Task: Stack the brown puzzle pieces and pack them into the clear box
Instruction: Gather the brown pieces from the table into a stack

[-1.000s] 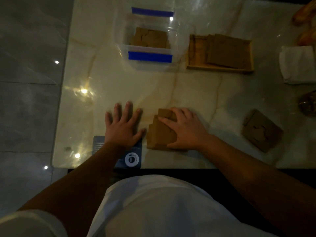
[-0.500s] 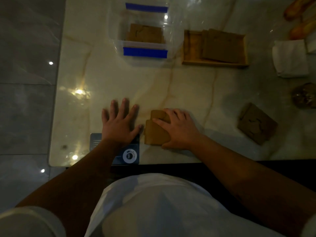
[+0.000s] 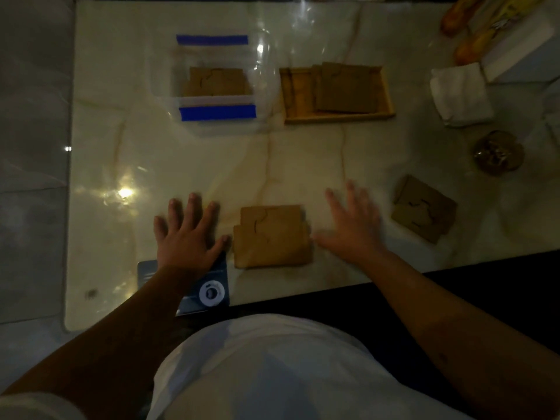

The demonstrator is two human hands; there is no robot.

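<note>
Both forearms reach forward over the near edge of the marble surface (image 3: 181, 165), palms down. The left hand (image 3: 189, 237) lies flat with fingers spread, its thumb just beside the near stack of brown puzzle pieces (image 3: 272, 237). The right hand (image 3: 353, 228), blurred, is open and empty right of that stack; more pieces sit in the clear box (image 3: 216, 81) at far left.

The person wears a white short-sleeved top (image 3: 260, 368); a white sleeve (image 3: 33, 407) ends above the elbow, leaving both forearms bare, without watch or rings.
</note>
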